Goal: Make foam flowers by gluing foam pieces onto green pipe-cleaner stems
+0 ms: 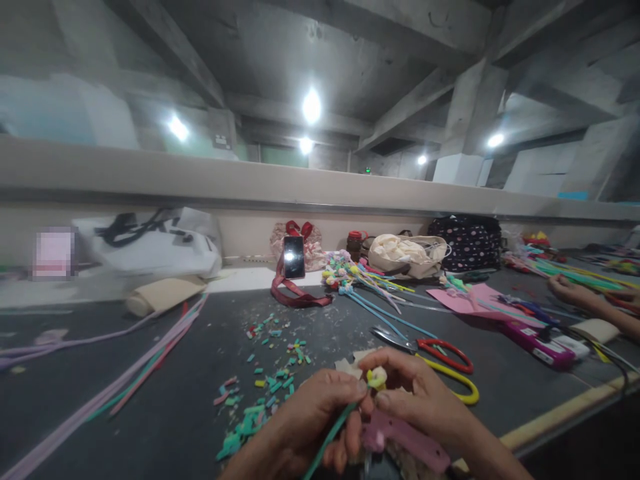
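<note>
My left hand [325, 407] is closed in a pinch on a green fuzzy stem [327, 443], which runs down toward the bottom edge. At its upper end sits a small yellow and white flower [377, 379]. The fingers of my right hand [425, 393] are curled around this flower, close against my left fingertips. Below the hands lies a pink tool [407, 440] that looks like a glue gun, partly covered by my right hand. Scissors [417, 345] with one red and one yellow handle rest just beyond my right hand.
Green and coloured clippings [273, 387] are scattered left of my hands. Long fuzzy strips [145, 353] lie farther left. Behind are a phone [294, 257], a bunch of finished flowers [350, 270] and bags [465, 243]. At right, another person's hand [570, 293] is near green strips.
</note>
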`<state>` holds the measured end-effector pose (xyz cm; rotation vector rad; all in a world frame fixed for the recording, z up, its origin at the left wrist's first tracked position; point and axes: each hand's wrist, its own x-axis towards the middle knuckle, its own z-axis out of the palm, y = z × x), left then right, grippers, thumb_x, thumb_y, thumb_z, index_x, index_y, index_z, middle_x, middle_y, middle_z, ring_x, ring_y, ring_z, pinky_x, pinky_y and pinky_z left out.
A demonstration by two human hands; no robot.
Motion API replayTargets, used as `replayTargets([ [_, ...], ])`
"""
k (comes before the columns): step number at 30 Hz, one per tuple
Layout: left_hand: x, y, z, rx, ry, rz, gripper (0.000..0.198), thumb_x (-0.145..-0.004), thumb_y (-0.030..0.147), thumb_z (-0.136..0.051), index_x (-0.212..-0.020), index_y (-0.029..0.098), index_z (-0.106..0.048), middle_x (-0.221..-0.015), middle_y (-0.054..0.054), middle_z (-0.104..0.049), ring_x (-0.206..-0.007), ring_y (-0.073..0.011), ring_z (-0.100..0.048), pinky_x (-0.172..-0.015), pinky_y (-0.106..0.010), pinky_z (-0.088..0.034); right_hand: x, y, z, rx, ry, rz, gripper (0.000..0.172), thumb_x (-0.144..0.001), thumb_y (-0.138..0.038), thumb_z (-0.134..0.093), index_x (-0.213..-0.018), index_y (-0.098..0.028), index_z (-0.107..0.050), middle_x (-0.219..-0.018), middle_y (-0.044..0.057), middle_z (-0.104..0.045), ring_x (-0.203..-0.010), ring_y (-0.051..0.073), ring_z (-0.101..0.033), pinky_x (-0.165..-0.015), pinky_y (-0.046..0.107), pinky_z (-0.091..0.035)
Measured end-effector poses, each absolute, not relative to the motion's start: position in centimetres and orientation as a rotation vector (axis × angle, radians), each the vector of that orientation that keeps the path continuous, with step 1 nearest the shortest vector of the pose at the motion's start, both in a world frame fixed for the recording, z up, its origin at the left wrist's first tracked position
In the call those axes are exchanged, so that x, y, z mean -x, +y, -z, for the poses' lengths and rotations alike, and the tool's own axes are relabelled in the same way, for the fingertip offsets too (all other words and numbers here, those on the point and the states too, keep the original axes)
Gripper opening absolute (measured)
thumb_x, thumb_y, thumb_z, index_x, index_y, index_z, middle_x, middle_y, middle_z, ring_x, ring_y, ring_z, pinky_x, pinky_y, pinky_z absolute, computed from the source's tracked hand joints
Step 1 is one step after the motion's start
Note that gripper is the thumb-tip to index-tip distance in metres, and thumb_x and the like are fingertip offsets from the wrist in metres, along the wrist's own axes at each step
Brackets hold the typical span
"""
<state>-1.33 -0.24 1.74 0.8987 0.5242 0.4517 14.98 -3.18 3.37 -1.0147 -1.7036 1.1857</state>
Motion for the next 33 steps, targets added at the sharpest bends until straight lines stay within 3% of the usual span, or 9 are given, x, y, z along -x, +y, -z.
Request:
replayTargets([
  [8,1.2,-0.6,-1.7,-0.902,0.508,-0.434,0.027,-0.072,0.023,-0.041,-0.062,0.006,-0.059,-0.032,-0.003,-0.055,-0.02,-0.0069,-0.042,-0.021,-0.011,-0.026,-14.7,-3.4,-3.1,1.043,-1.726,-1.091,0.024,-0.067,-0.021,-0.057,-0.091,-0.019,-0.058,-0.074,0.0,-0.058,-0.068,0.015,-0.053,-0.058,0.023,-0.038],
  [12,1.2,-0.3,-1.9,-0.887,0.559,-0.561,0.022,-0.073,0.025,-0.046,-0.063,0.009,-0.058,-0.039,-0.003,-0.057,-0.026,-0.0069,-0.047,-0.025,-0.011,-0.029,-15.1,-3.1,-3.3,1.084,-1.455,-0.93,0.023,-0.07,-0.024,-0.054,-0.093,-0.021,-0.053,-0.076,-0.001,-0.057,-0.063,0.012,-0.051,-0.056,0.021,-0.039],
  [15,2.0,0.1,-2.7,-0.865,0.642,-0.739,0.017,-0.072,0.025,-0.051,-0.066,0.011,-0.057,-0.048,-0.002,-0.06,-0.036,-0.0075,-0.053,-0.028,-0.01,-0.03,-15.9,-2.6,-3.4,1.184,-1.282,-0.791,0.011,-0.072,-0.027,-0.053,-0.077,-0.018,-0.051,-0.061,-0.003,-0.053,-0.048,0.009,-0.044,-0.044,0.018,-0.034],
  [20,5.3,0.4,-4.4,-0.714,0.684,-0.864,0.013,-0.071,0.024,-0.054,-0.068,0.011,-0.058,-0.052,-0.002,-0.059,-0.042,-0.0066,-0.054,-0.033,-0.01,-0.037,-16.6,-2.1,-2.3,1.228,-1.366,-0.814,0.021,-0.071,-0.024,-0.053,-0.055,-0.018,-0.04,-0.048,-0.007,-0.043,-0.039,0.006,-0.035,-0.039,0.018,-0.029],
  [25,8.6,0.2,-6.1,-0.665,0.688,-0.877,0.022,-0.077,0.02,-0.044,-0.064,0.009,-0.058,-0.04,0.0,-0.054,-0.028,-0.0054,-0.046,-0.024,-0.01,-0.032,-15.7,-2.4,-1.2,1.224,-1.454,-0.904,0.019,-0.071,-0.018,-0.05,-0.058,-0.019,-0.038,-0.052,-0.007,-0.04,-0.043,0.006,-0.035,-0.039,0.017,-0.028],
  [29,10.3,0.1,-6.5,-0.574,0.761,-0.936,0.025,-0.078,0.016,-0.04,-0.061,0.008,-0.057,-0.04,-0.002,-0.056,-0.034,-0.0057,-0.052,-0.034,-0.01,-0.043,-15.2,-3.0,-1.7,1.241,-1.563,-0.911,0.005,-0.073,-0.022,-0.052,-0.074,-0.019,-0.049,-0.057,-0.006,-0.043,-0.049,0.008,-0.041,-0.043,0.017,-0.032],
  [31,11.2,0.2,-6.3,-0.565,0.76,-0.955,0.025,-0.079,0.016,-0.04,-0.061,0.008,-0.057,-0.041,-0.002,-0.056,-0.033,-0.0055,-0.052,-0.035,-0.011,-0.044,-15.2,-3.2,-1.9,1.25,-1.639,-0.913,0.011,-0.075,-0.027,-0.051,-0.084,-0.02,-0.052,-0.066,-0.003,-0.049,-0.057,0.011,-0.047,-0.049,0.019,-0.036],
  [33,12.3,0.4,-6.0,-0.584,0.731,-0.975,0.025,-0.079,0.018,-0.04,-0.063,0.009,-0.057,-0.04,-0.001,-0.055,-0.032,-0.0058,-0.05,-0.032,-0.012,-0.042,-15.3,-3.3,-1.9,1.289,-1.749,-0.881,0.013,-0.076,-0.031,-0.049,-0.079,-0.019,-0.055,-0.069,-0.001,-0.053,-0.062,0.013,-0.05,-0.053,0.02,-0.038],
])
